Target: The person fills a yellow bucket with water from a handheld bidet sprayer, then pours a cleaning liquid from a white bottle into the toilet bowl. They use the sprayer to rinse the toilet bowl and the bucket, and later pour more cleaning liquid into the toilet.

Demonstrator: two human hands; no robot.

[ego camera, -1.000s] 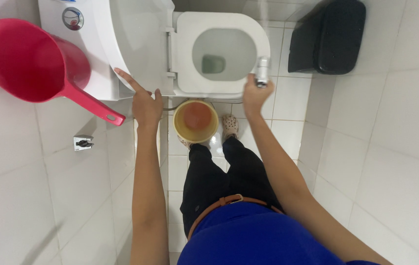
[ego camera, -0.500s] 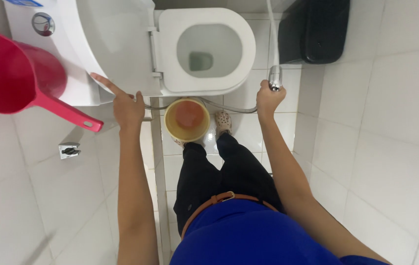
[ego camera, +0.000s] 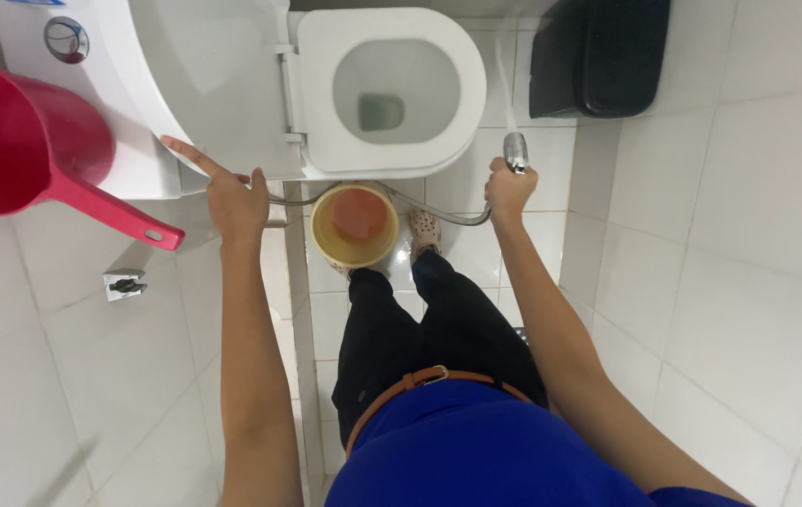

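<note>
My left hand (ego camera: 232, 197) rests its fingertips on the edge of the raised white toilet lid (ego camera: 204, 84), fingers apart. My right hand (ego camera: 509, 192) grips a chrome spray nozzle (ego camera: 515, 150) with a metal hose (ego camera: 438, 214) trailing left under the bowl. A thin jet of water rises from the nozzle beside the white toilet seat (ego camera: 391, 89). The bowl holds greenish water.
A yellow bucket (ego camera: 354, 225) with orange-brown liquid stands on the floor by my feet. A red dipper (ego camera: 25, 150) sits on the white cistern (ego camera: 53, 56) at left. A black bin (ego camera: 598, 56) is at the upper right. White tiled walls close in on both sides.
My right hand has moved right with the nozzle, away from the seat rim, and now sprays past the bowl's side. My left hand has stayed on the lid edge.
</note>
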